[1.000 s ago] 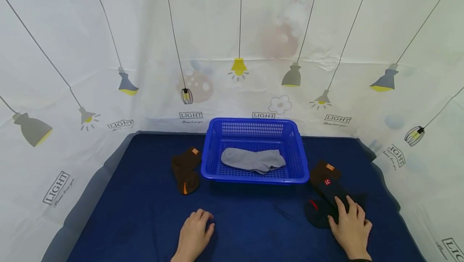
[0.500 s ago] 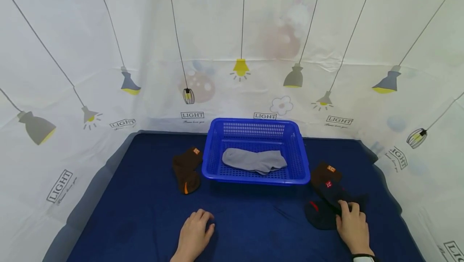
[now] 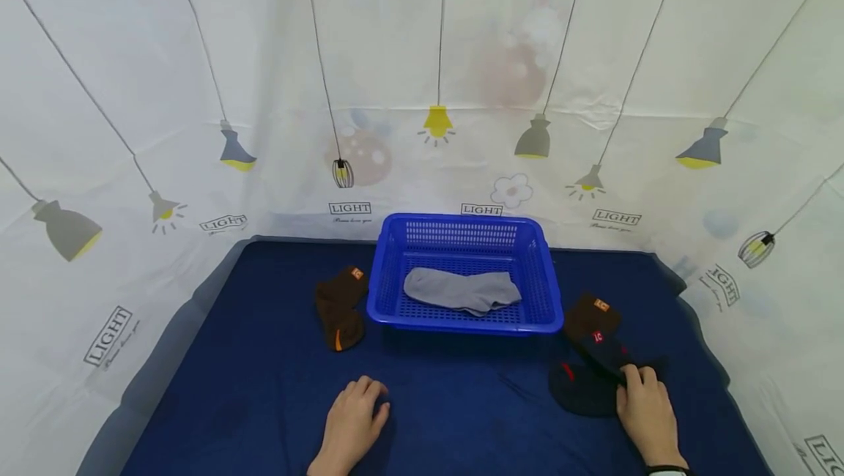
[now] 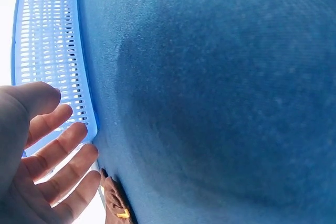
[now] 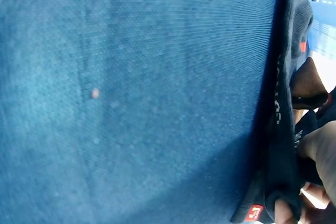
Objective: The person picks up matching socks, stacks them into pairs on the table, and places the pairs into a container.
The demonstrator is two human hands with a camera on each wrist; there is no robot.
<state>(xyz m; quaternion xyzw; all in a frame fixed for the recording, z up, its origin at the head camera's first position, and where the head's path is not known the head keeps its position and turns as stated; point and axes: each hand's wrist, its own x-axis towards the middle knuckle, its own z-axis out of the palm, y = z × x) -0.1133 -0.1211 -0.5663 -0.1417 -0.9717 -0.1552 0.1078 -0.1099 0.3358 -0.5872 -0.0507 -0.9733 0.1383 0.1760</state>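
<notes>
My right hand [image 3: 648, 411] pinches a dark sock [image 3: 583, 388] with a red mark, at the right of the table. In the right wrist view the thumb and fingertips grip the dark cloth [image 5: 283, 150], which has a red tag. Another dark part with a red tag [image 3: 601, 344] lies against it, over a brown sock [image 3: 589, 315] with an orange tag. My left hand [image 3: 352, 421] hovers or rests near the table's front with loosely bent fingers, holding nothing. In the left wrist view its fingers [image 4: 65, 142] are apart from everything.
A blue plastic basket [image 3: 464, 327] stands at the back middle, with a grey sock [image 3: 461, 291] lying in it. To its left lies another brown sock [image 3: 339, 307] with orange marks. A dark blue cloth [image 3: 264, 388] covers the table; a printed white sheet [image 3: 409, 36] hangs behind.
The fingers of my right hand have closed from a spread pose onto the dark sock, and its toe has shifted slightly left. My left hand has barely moved.
</notes>
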